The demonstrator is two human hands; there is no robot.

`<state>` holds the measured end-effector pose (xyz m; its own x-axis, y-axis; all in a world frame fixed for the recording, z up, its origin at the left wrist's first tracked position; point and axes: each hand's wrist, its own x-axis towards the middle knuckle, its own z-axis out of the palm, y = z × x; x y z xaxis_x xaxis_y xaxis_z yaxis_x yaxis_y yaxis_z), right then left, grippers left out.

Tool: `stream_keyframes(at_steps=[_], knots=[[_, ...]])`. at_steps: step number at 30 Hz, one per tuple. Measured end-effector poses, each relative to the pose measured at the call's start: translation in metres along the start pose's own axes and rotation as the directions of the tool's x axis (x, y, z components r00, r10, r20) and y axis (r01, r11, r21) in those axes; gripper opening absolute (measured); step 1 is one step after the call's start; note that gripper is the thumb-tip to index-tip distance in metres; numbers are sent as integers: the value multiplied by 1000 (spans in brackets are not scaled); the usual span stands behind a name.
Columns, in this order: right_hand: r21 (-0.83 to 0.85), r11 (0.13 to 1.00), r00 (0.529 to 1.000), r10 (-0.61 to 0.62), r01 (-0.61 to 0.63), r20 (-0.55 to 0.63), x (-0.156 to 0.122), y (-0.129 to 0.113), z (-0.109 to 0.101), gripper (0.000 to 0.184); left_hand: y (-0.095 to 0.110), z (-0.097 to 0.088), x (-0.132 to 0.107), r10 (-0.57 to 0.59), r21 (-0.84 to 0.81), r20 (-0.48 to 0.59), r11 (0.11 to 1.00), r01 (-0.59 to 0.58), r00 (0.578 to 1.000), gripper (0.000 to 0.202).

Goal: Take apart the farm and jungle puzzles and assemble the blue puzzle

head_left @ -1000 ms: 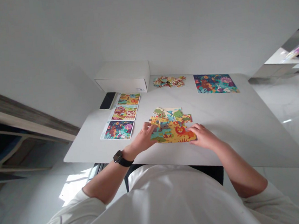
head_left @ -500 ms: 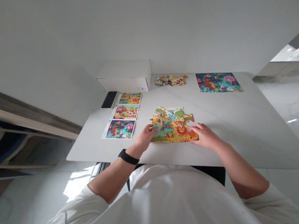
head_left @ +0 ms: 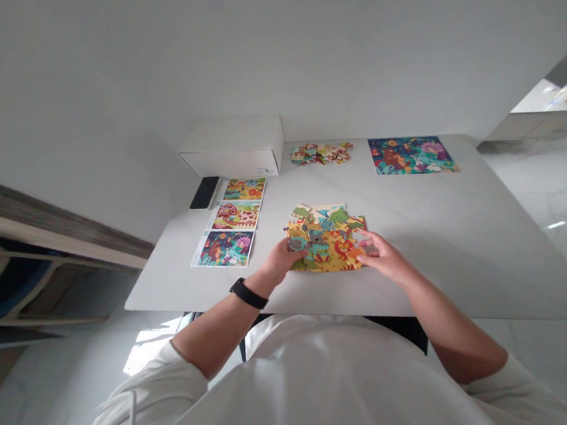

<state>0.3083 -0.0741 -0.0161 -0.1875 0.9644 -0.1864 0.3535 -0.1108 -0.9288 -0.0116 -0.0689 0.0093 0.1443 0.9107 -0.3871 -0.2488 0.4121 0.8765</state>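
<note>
A partly joined jigsaw puzzle (head_left: 329, 238) with a lion on a yellow ground lies near the table's front edge. My left hand (head_left: 279, 261) is at its left side, thumb on top of the pieces and fingers curled at the edge, gripping it there. At the lower right corner, my right hand (head_left: 382, 256) pinches an orange puzzle piece (head_left: 354, 258) that sits askew over the picture. Its other fingers are bent above the right edge. Several pieces along the top, such as a green one (head_left: 302, 212), lie crooked or overlapping.
Three picture cards (head_left: 235, 216) and a phone (head_left: 205, 192) lie on the left. Behind them stands a white box (head_left: 230, 147) against the wall. A heap of loose pieces (head_left: 321, 154) and a finished-looking dark blue puzzle (head_left: 411, 155) lie at the back of the table (head_left: 430, 225).
My right hand has pulled the orange corner piece, which now sits askew and further left. My left thumb has slid down and right over the puzzle's left side.
</note>
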Motion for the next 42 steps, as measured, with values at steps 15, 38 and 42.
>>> stream_keyframes(at_steps=[15,38,42], knots=[[42,999,998,-19,21,-53,16,1,12,50,29,-34,1,-118,-67,-175,992,108,978,31],[-330,921,947,-275,210,-166,34,-47,18,26,54,-2,37,222,456,-49,872,-176,974,39],[-117,987,987,-124,112,-100,12,-41,10,23,55,15,47,603,805,32,457,-378,797,40]])
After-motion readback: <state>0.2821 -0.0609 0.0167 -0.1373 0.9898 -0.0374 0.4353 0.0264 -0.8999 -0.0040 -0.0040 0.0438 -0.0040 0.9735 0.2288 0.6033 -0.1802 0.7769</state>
